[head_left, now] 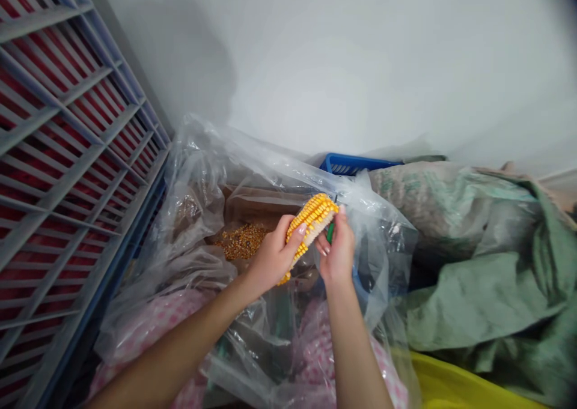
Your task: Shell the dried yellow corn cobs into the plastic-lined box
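Observation:
My left hand (274, 250) is closed round an ear of corn (314, 212), tilted with its far end up to the right. Yellow kernels cover much of it, and a pale bare strip runs along the side facing my right hand. My right hand (338, 247) is closed at the cob's upper end, round a small tool with a green handle (330, 233); most of the tool is hidden by the fingers. Below the hands, loose kernels (243, 241) lie in a large clear plastic bag (198, 163) spread open.
A tall grey slatted plastic crate (58, 199) with red showing behind it stands at the left. Green and whitish sacks (491, 301) are heaped at the right, beside a blue basket (356, 163). Something yellow (451, 379) lies at the lower right. A white wall (338, 60) rises behind.

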`<state>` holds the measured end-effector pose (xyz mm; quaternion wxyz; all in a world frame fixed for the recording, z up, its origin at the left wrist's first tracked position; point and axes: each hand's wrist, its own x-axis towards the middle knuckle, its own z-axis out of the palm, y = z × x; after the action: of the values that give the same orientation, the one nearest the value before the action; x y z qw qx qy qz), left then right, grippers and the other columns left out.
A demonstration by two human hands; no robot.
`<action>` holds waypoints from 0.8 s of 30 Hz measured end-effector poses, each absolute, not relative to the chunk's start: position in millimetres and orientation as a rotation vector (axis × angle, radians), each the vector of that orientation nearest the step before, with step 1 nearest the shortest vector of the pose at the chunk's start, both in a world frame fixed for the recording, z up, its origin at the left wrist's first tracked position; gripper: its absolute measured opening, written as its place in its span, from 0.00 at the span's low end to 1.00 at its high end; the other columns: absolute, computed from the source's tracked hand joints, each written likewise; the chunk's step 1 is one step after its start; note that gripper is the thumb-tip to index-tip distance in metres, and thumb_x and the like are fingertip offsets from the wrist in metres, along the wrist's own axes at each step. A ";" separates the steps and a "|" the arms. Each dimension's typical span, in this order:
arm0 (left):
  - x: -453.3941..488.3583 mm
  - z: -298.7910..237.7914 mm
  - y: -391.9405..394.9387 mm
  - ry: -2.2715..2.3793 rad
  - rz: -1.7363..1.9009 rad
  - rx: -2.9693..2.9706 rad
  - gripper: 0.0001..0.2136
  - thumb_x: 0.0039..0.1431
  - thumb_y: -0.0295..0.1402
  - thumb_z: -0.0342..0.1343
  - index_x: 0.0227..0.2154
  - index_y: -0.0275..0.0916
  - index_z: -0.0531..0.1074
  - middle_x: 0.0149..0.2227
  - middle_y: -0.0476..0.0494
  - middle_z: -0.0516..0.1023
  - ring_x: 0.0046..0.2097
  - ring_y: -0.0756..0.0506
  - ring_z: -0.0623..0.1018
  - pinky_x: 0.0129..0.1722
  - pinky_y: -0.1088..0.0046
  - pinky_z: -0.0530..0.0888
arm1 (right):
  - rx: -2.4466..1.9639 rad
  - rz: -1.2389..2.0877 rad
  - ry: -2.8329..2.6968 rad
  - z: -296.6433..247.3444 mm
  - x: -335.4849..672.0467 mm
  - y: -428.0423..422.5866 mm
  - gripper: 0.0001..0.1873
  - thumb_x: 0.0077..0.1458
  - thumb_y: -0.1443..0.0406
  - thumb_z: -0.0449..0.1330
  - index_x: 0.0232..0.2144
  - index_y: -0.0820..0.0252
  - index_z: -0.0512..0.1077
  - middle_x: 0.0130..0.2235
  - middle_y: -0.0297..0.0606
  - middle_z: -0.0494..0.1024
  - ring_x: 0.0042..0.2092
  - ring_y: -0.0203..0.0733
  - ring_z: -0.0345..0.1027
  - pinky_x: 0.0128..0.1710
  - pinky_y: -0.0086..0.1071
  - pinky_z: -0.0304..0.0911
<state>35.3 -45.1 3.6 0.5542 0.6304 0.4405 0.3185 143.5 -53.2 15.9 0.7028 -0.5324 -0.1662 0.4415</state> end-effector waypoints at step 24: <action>35.4 -1.7 -52.7 1.068 0.635 1.509 0.18 0.57 0.49 0.37 0.37 0.42 0.62 0.25 0.52 0.68 0.24 0.51 0.70 0.22 0.79 0.62 | -1.403 0.770 -0.469 0.1 143.6 -52.5 0.24 0.46 0.45 0.51 0.23 0.62 0.65 0.21 0.29 0.65 0.23 0.31 0.58 0.23 0.26 0.55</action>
<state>35.4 -52.7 -1.7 0.5593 0.6400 0.4528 0.2694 143.6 -52.5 0.1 0.6720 -0.6231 -0.2081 0.3419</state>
